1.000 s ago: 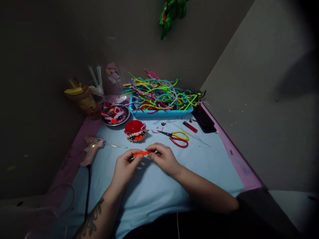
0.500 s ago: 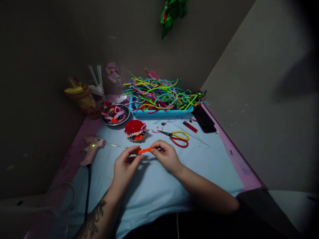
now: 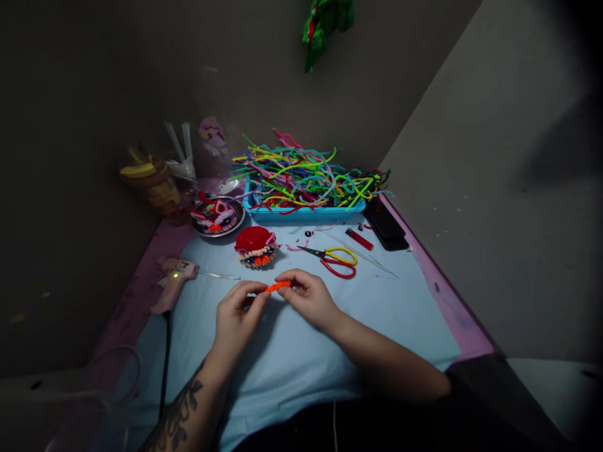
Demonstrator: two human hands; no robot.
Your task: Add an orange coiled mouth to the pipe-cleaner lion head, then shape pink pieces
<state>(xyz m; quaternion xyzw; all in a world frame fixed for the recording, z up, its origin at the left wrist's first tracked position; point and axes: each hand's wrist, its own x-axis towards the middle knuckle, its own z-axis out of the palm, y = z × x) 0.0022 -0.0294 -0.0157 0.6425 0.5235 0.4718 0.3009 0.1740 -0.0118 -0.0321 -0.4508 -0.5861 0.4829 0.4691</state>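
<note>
Between both hands is a short twisted orange pipe cleaner, just above the blue cloth. My left hand pinches its left end between thumb and fingers. The fingers of my right hand are closed on its right end. Just beyond the hands sits a red, round craft head with a cream fringe, pink ears and an orange mouth. Scissors with one yellow and one red handle lie open to its right.
A pink glue gun lies at left, its cord running toward me. Behind are a metal bowl holding another craft head, a blue tray heaped with pipe cleaners, and a lidded cup. A red lighter and black phone-like object are at right.
The fingers have shifted along the orange pipe cleaner; my right fingertips have moved slightly left and the hands are closer together. Other things stay in place.
</note>
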